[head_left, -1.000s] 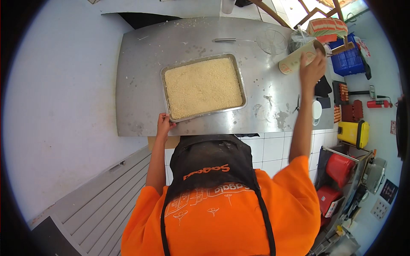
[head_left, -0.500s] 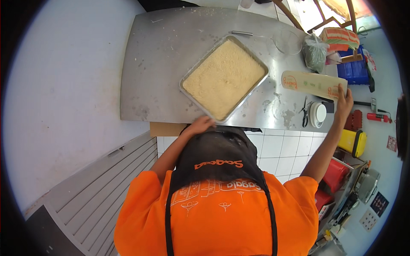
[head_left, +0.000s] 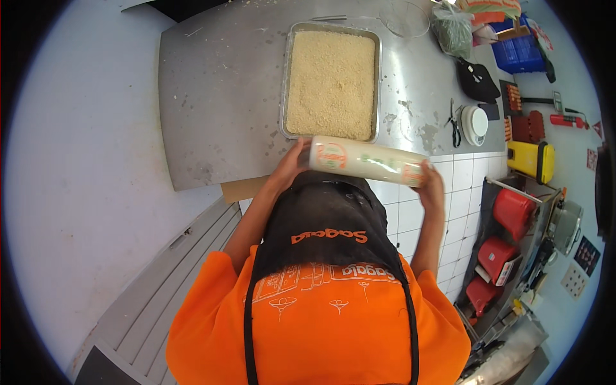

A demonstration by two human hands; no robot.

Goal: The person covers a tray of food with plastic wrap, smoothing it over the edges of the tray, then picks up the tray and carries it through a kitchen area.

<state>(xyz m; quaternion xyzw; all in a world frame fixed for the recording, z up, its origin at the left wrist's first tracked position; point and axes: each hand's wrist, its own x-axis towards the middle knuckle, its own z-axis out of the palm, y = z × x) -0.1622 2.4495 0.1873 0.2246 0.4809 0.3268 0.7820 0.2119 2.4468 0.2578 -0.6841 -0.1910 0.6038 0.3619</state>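
Observation:
A long whitish cylinder (head_left: 372, 162), printed in orange and green, lies crosswise in front of my apron, slightly lower at its right end. My right hand (head_left: 431, 185) wraps round that right end. At the opposite end my left hand (head_left: 292, 168) grips the cylinder, its fingers partly hidden and blurred. Just beyond, a rectangular metal baking tray (head_left: 378, 77) rests on the steel table, filled with pale tan crumbs (head_left: 330, 83) spread fairly level. The cylinder's left part overlaps the tray's near edge in view; whether they touch I cannot tell.
Right of the tray on the steel table (head_left: 224, 96) are scissors (head_left: 455, 128), a white round kitchen scale (head_left: 474, 124) and a black pouch (head_left: 478, 80). Behind stand a round wire strainer (head_left: 404, 18) and a plastic bag of dark green stuff (head_left: 453, 32). A wall (head_left: 83, 128) rises at left.
My right hand has brought the cylinder leftward from the table's right side to my front. My left hand has moved from the tray's near corner onto the cylinder. The tray now sits squarer to me.

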